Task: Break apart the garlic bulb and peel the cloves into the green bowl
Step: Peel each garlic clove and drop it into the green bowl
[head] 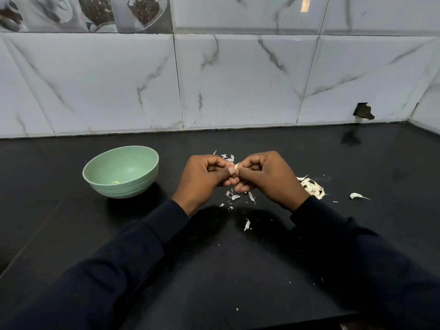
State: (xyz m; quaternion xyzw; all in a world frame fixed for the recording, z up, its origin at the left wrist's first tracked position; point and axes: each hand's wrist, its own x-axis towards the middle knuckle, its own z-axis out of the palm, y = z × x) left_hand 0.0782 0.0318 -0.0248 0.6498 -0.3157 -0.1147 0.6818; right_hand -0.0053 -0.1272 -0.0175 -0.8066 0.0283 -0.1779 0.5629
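Hands meet over a glossy black stone counter (238, 258). The left hand (204, 177) and right hand (266, 177), fingers curled, pinch one small pale garlic clove (236, 166) between thumbs and forefingers. The round pale-green bowl (123, 189) stands to the left, nearer the left hand, and holds a yellowish peeled piece (116, 182). Fingertips hide most of the pinched clove, so its long axis cannot be told. A heap of unpeeled white cloves (312, 186) lies partly behind the right wrist.

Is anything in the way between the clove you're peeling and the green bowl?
Nothing visible. Left hand and right hand pinch the clove; the bowl sits open left of them, only bare counter between. Peel scraps lie under the hands, off that path.
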